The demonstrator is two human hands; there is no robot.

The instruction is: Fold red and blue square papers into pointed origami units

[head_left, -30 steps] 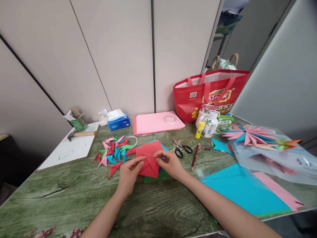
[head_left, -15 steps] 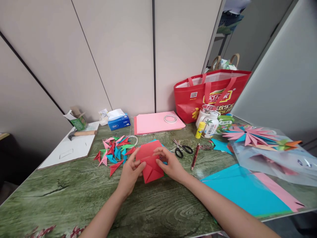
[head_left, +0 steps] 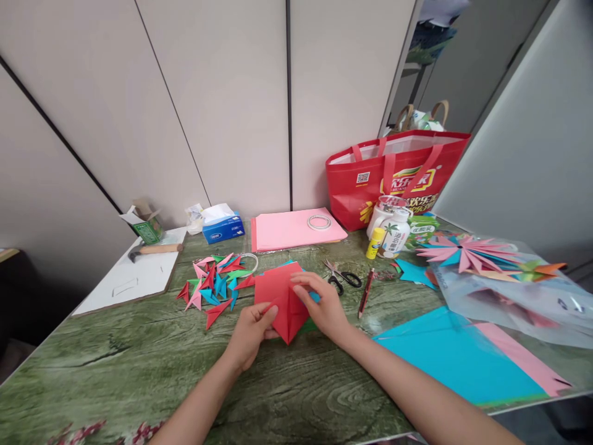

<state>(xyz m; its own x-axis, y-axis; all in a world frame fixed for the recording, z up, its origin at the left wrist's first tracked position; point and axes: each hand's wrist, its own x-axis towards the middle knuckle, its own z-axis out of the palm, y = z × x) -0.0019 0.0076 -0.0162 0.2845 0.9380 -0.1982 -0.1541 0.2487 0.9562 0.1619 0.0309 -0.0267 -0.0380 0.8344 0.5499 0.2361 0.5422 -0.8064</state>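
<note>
My left hand (head_left: 252, 330), the nearer grip, pinches the left edge of the folded red paper (head_left: 297, 314), probably to steady its crease; whether my right hand (head_left: 323, 303), curled at the opposite edge, also pinches, I cannot tell. The paper, between both hands, shows a near-facing point and central fold. Beyond-left of the grip: folded pieces (head_left: 208, 279); beyond-right: scissors (head_left: 340, 272); farthest: pink sheets (head_left: 282, 232)

Soft, even indoor light, glare on the plastic bag (head_left: 563, 324), wide-angle stretching at edges
</note>
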